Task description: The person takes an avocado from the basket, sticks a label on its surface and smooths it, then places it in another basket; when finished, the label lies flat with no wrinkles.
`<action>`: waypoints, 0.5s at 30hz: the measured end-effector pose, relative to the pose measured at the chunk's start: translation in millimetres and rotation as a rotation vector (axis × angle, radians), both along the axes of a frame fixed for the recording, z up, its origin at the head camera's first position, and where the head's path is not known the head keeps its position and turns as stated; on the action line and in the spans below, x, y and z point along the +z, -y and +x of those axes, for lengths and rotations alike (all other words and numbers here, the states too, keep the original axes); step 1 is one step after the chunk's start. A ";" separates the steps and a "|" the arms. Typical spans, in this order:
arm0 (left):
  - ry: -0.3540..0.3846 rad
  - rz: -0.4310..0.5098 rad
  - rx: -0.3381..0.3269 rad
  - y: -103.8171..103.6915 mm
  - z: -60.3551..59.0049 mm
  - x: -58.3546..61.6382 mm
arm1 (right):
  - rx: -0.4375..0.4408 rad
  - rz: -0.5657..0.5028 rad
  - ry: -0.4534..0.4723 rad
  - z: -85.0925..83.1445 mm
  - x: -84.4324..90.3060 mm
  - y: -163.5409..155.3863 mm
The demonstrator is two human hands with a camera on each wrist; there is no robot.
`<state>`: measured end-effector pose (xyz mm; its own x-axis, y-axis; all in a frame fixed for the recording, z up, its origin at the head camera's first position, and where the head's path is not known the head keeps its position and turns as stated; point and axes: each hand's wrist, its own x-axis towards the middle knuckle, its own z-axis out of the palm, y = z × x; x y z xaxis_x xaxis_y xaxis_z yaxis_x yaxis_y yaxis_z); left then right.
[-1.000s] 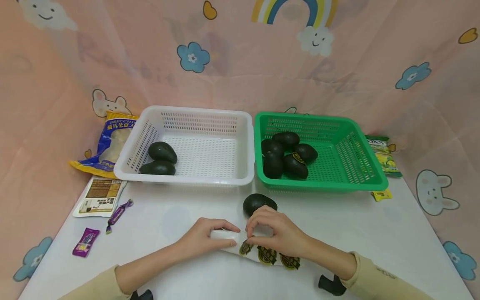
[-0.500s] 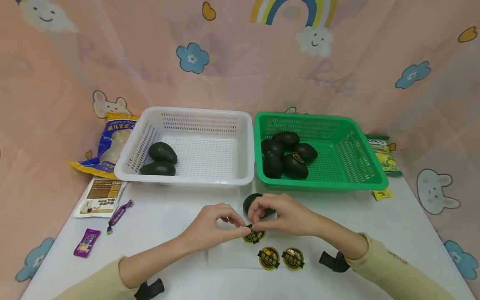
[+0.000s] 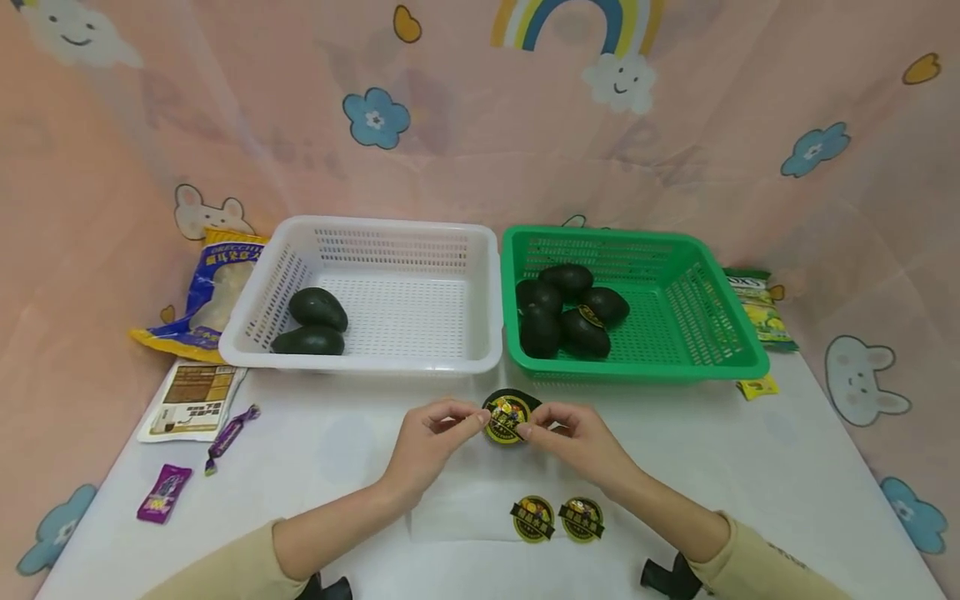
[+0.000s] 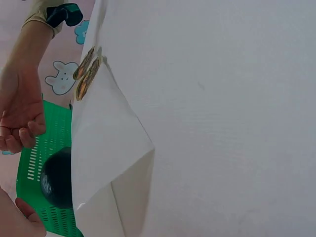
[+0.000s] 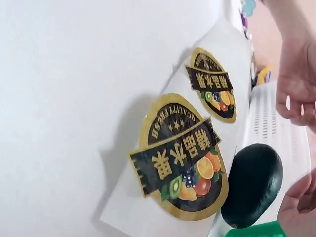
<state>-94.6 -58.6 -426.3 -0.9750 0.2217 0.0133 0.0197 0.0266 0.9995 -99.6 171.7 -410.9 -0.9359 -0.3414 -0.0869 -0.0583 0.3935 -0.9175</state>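
Note:
Both hands hold one round black-and-gold fruit sticker (image 3: pixel 506 417) between them. My left hand (image 3: pixel 467 420) pinches its left edge and my right hand (image 3: pixel 529 430) pinches its right edge. The sticker hangs just in front of a dark avocado (image 3: pixel 525 399) lying on the white table; whether they touch I cannot tell. Near me lies the white backing sheet (image 3: pixel 457 515) with two more stickers (image 3: pixel 532 518) (image 3: pixel 581 518) on it. The right wrist view shows those two stickers (image 5: pixel 180 158) close up and the avocado (image 5: pixel 252 185) behind them. In the left wrist view the sheet (image 4: pixel 108 163) curls up at one corner.
A white basket (image 3: pixel 375 360) holds two avocados (image 3: pixel 318 308); the green basket (image 3: pixel 637 367) beside it holds several (image 3: pixel 570 308). Snack packets (image 3: pixel 213 283) (image 3: pixel 757 304), a flat packet (image 3: pixel 191 400) and wrapped candies (image 3: pixel 159 493) lie at the table's left and right edges.
The sticker was peeled off the sheet. Both hands lifted it and carried it away from me to the avocado. The sheet now lies flat with two stickers left.

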 end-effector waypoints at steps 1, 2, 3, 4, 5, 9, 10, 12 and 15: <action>-0.010 -0.011 0.007 -0.4 -0.3 -0.6 | -0.020 -0.006 0.020 0.4 -1.2 -0.6; -0.020 -0.035 0.010 -0.2 -0.9 -1.3 | -0.031 -0.009 0.023 0.5 -2.0 -1.4; -0.035 -0.063 0.010 0.3 -1.8 -1.7 | -0.031 -0.006 0.005 0.1 -2.6 -2.2; -0.049 -0.096 0.009 1.0 -3.0 -2.0 | -0.022 0.002 -0.025 -0.5 -3.1 -3.3; -0.059 -0.133 0.006 1.5 -4.6 -2.0 | -0.005 0.010 -0.061 -1.1 -3.4 -4.4; -0.077 -0.276 -0.034 3.0 -11.5 -3.0 | 0.088 0.053 -0.220 -3.9 -5.1 -7.7; -0.085 -0.304 -0.044 2.9 -13.2 -3.5 | 0.104 0.061 -0.247 -4.6 -5.7 -8.1; -0.096 -0.343 -0.060 3.0 -15.8 -4.9 | 0.124 0.072 -0.280 -6.1 -6.9 -8.5; -0.134 -0.355 -0.074 3.1 -18.7 -7.2 | 0.128 0.104 -0.296 -7.8 -8.9 -9.2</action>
